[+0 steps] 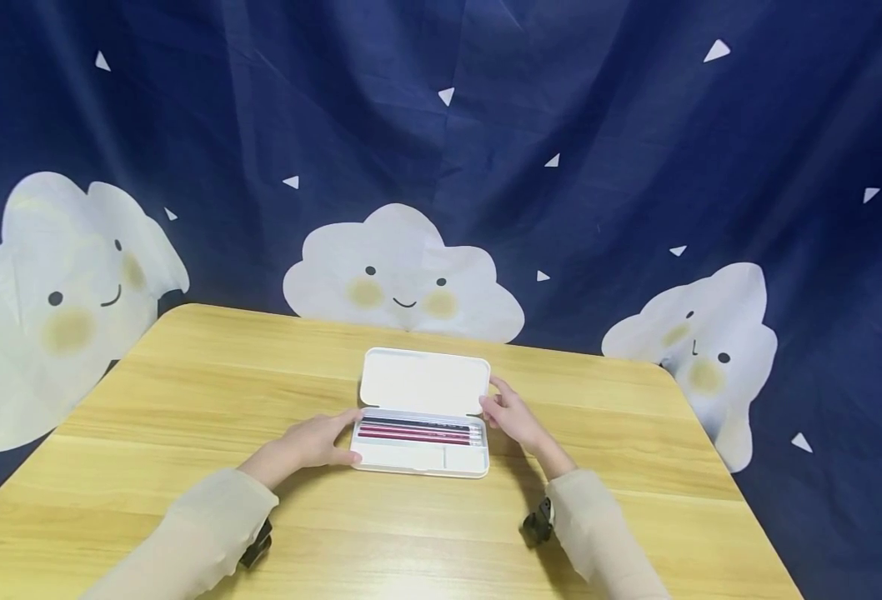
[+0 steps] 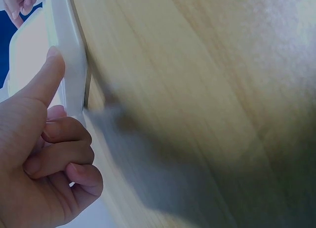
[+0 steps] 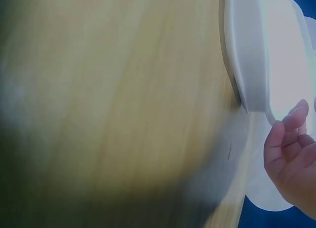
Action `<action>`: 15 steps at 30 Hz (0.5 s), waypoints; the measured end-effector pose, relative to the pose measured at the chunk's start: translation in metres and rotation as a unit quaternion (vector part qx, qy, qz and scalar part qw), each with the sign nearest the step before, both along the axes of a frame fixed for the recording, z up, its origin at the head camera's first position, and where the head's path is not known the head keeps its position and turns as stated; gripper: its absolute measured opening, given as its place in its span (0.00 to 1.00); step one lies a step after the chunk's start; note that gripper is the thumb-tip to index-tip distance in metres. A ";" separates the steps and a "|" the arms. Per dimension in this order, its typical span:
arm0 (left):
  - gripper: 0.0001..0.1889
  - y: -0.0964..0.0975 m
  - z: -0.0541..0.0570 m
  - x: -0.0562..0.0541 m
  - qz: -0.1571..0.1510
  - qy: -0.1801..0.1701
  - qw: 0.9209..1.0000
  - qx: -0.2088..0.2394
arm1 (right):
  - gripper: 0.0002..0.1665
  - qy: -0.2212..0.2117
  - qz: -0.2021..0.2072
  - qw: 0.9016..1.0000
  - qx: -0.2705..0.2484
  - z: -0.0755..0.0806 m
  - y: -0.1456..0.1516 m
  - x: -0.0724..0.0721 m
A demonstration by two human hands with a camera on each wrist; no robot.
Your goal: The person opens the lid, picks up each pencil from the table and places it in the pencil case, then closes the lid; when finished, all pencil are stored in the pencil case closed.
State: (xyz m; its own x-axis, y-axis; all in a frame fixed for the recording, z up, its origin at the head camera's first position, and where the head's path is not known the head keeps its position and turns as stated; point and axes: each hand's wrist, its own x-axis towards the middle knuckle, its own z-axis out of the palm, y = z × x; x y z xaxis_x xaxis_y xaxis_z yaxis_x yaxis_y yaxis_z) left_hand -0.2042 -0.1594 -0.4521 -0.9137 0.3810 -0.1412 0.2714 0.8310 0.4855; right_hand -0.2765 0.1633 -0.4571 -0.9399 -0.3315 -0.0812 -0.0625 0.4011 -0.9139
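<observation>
A white pencil case point(image 1: 399, 457) lies on the table with its lid point(image 1: 426, 382) raised at the back. Dark and deep-pink pencils point(image 1: 414, 433) lie side by side in its rear compartment. My left hand point(image 1: 309, 443) holds the left end of the case, the thumb at the front corner and a finger near the back. In the left wrist view, the thumb point(image 2: 47, 75) rests along the case wall, with the other fingers bent. At the lid's right edge, near its lower corner, my right hand point(image 1: 514, 417) pinches the lid between thumb and fingers.
The case stands on a light wooden table point(image 1: 261, 367) with rounded far corners. Behind it hangs a dark blue curtain point(image 1: 598, 108) printed with white clouds and triangles. A small black device point(image 1: 538, 523) sits at the right wrist, another point(image 1: 258, 546) at the left.
</observation>
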 end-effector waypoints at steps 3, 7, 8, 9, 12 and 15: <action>0.40 0.000 0.000 -0.001 -0.002 0.001 1.000 -0.001 | 0.30 -0.004 -0.007 1.000 -0.025 -0.002 -0.001 -0.001; 0.40 -0.001 0.000 0.000 -0.006 0.004 1.000 -0.001 | 0.27 -0.006 -0.013 0.999 -0.052 -0.001 -0.001 0.000; 0.40 -0.001 -0.001 0.000 -0.006 0.004 1.000 -0.001 | 0.26 -0.007 -0.013 0.998 -0.058 0.000 -0.001 0.001; 0.40 -0.001 -0.001 0.000 -0.006 0.004 1.000 0.000 | 0.25 -0.008 -0.013 0.998 -0.061 0.000 -0.001 0.001; 0.40 -0.001 -0.001 -0.001 -0.005 0.005 1.000 -0.001 | 0.24 -0.009 -0.017 0.997 -0.069 0.001 -0.001 0.002; 0.40 -0.001 -0.001 -0.001 -0.005 0.008 1.000 -0.003 | 0.22 -0.007 -0.029 0.997 -0.074 0.001 -0.002 0.003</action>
State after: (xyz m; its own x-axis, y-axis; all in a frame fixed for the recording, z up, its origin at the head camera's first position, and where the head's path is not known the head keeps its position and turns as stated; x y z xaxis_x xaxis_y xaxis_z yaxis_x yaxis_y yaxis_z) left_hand -0.2053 -0.1602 -0.4531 -0.9120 0.3893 -0.1294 0.2871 0.8309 0.4767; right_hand -0.2735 0.1616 -0.4563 -0.9571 -0.2856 -0.0485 -0.0301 0.2648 -0.9638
